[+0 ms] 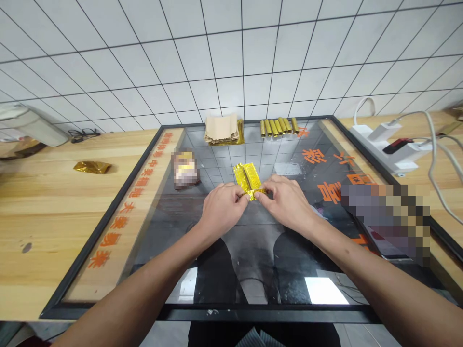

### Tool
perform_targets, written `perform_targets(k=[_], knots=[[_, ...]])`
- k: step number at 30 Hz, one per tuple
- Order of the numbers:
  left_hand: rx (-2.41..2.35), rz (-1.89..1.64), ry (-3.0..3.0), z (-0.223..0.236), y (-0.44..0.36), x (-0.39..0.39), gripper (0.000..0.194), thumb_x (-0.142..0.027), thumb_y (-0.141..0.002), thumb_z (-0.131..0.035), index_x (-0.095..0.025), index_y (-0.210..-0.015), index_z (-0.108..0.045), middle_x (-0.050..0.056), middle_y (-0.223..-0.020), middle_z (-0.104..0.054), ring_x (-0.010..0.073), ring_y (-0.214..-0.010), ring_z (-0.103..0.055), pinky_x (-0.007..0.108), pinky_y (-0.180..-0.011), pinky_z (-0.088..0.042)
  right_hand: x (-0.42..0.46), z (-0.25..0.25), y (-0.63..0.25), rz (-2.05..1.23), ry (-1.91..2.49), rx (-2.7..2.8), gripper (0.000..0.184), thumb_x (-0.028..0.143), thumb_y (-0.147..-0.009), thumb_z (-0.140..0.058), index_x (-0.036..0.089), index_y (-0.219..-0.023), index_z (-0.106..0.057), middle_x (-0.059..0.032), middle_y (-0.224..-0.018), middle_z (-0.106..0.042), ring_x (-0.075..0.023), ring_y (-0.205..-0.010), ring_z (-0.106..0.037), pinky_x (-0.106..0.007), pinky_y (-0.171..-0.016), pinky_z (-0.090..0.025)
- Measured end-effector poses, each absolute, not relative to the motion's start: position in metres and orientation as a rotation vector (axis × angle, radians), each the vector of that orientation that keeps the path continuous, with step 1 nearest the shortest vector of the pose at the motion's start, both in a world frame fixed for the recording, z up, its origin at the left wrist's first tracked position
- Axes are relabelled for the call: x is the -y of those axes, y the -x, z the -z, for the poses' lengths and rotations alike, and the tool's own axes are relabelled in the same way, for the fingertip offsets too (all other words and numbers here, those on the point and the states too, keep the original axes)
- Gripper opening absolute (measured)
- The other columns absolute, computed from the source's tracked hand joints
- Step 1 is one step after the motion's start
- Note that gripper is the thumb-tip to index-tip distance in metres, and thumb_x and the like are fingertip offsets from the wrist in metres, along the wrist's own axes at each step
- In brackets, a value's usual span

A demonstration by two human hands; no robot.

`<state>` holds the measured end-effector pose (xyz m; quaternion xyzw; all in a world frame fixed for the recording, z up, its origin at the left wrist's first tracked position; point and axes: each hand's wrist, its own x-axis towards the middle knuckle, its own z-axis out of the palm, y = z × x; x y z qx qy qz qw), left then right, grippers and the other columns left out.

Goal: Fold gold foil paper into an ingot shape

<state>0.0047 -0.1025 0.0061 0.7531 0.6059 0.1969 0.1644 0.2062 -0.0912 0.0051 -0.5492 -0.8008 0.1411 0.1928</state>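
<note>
A sheet of gold foil paper (249, 177) lies on the glass top in front of me, with a raised fold along its middle. My left hand (226, 205) pinches the left part of its near edge, which is turned up into a narrow band. Closed on the right part of that same edge is my right hand (284, 200), its thumb close to the left thumb. Behind the sheet stands a stack of brown-backed gold paper (221, 129). To its right, several gold paper rolls (278, 126) lie side by side in a row.
A black-framed glass panel (104, 231) with orange lettering covers the wooden table (32, 202). A blurred-out packet (185, 169) lies left of the sheet. Crumpled gold foil (92, 167) and glasses (84, 135) are farther left. A power strip (383, 149) with cables stands at right.
</note>
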Motion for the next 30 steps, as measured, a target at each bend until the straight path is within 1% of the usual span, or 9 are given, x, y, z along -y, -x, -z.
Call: perform_targets(k=[4,9,13,16,18,21,24,27,30], knots=[[-1.713,-0.585,-2.119,-0.008,-0.005,0.104,0.025,-0.027,-0.096,-0.067,-0.023,-0.073,-0.059,0.000,-0.078,-0.064,0.0222,-0.084,-0.061,0.034,-0.072,-0.038,0.091,-0.006,-0.207,-0.401,1.525,2.277,0.025,0.040,-0.106,-0.063,0.024,-0.090,-0.075,-0.0050,-0.093,-0.069,-0.0251,-0.093,-0.064,-0.039,-0.085,-0.039],[-1.674,-0.606,-2.114,-0.007,-0.004,0.105,0.016,-0.034,-0.097,-0.070,-0.026,-0.083,-0.070,-0.001,-0.075,-0.062,0.0232,-0.087,-0.062,0.034,-0.076,-0.042,0.090,-0.004,-0.209,-0.396,1.513,2.273,0.021,0.038,-0.105,-0.064,0.025,-0.094,-0.076,-0.0046,-0.093,-0.068,-0.0255,-0.095,-0.065,-0.039,-0.085,-0.040],[-1.676,-0.609,-2.126,-0.010,-0.003,0.107,0.018,-0.040,-0.097,-0.071,-0.026,-0.087,-0.076,0.001,-0.080,-0.066,0.0234,-0.088,-0.063,0.033,-0.074,-0.041,0.089,-0.004,-0.209,-0.395,1.517,2.291,0.021,0.038,-0.105,-0.063,0.025,-0.094,-0.075,-0.0047,-0.092,-0.068,-0.0255,-0.093,-0.064,-0.039,-0.083,-0.039],[-1.595,-0.547,-2.158,-0.016,0.001,0.104,0.030,-0.045,-0.104,-0.060,-0.026,-0.086,-0.077,0.001,-0.084,-0.067,0.0218,-0.086,-0.063,0.033,-0.071,-0.039,0.089,-0.004,-0.210,-0.376,1.513,2.302,0.023,0.039,-0.105,-0.063,0.024,-0.091,-0.074,-0.0046,-0.091,-0.067,-0.0252,-0.092,-0.063,-0.038,-0.081,-0.038],[-1.504,-0.512,-2.173,-0.020,0.007,0.099,0.041,-0.039,-0.108,-0.048,-0.024,-0.079,-0.072,0.001,-0.085,-0.067,0.0203,-0.084,-0.063,0.034,-0.071,-0.040,0.089,-0.004,-0.210,-0.363,1.504,2.301,0.026,0.040,-0.106,-0.063,0.024,-0.088,-0.072,-0.0045,-0.091,-0.067,-0.0249,-0.092,-0.063,-0.038,-0.081,-0.038],[-1.374,-0.583,-2.192,-0.020,0.016,0.090,0.035,-0.029,-0.106,-0.047,-0.023,-0.084,-0.074,0.002,-0.089,-0.067,0.0198,-0.087,-0.065,0.034,-0.077,-0.046,0.090,-0.003,-0.210,-0.361,1.507,2.288,0.026,0.040,-0.105,-0.064,0.024,-0.086,-0.071,-0.0042,-0.091,-0.068,-0.0249,-0.092,-0.064,-0.039,-0.081,-0.038],[-1.323,-0.790,-2.252,-0.012,0.020,0.080,0.021,-0.020,-0.098,-0.058,-0.024,-0.104,-0.078,0.004,-0.104,-0.070,0.0219,-0.102,-0.067,0.036,-0.093,-0.052,0.091,-0.003,-0.210,-0.378,1.512,2.274,0.023,0.039,-0.104,-0.065,0.024,-0.088,-0.072,-0.0041,-0.094,-0.068,-0.0250,-0.095,-0.065,-0.039,-0.083,-0.039],[-1.239,-0.833,-2.357,-0.002,0.019,0.071,0.027,-0.014,-0.095,-0.062,-0.026,-0.114,-0.078,0.007,-0.133,-0.068,0.0249,-0.128,-0.063,0.043,-0.113,-0.049,0.090,-0.003,-0.209,-0.383,1.517,2.273,0.021,0.038,-0.104,-0.065,0.024,-0.090,-0.072,-0.0046,-0.096,-0.069,-0.0258,-0.097,-0.065,-0.039,-0.085,-0.039],[-1.196,-0.774,-2.436,0.006,0.017,0.064,0.036,-0.010,-0.096,-0.061,-0.027,-0.122,-0.077,0.007,-0.147,-0.063,0.0260,-0.137,-0.059,0.047,-0.120,-0.046,0.089,-0.002,-0.209,-0.380,1.513,2.280,0.021,0.038,-0.104,-0.064,0.024,-0.091,-0.073,-0.0051,-0.096,-0.069,-0.0266,-0.098,-0.065,-0.040,-0.086,-0.040]])
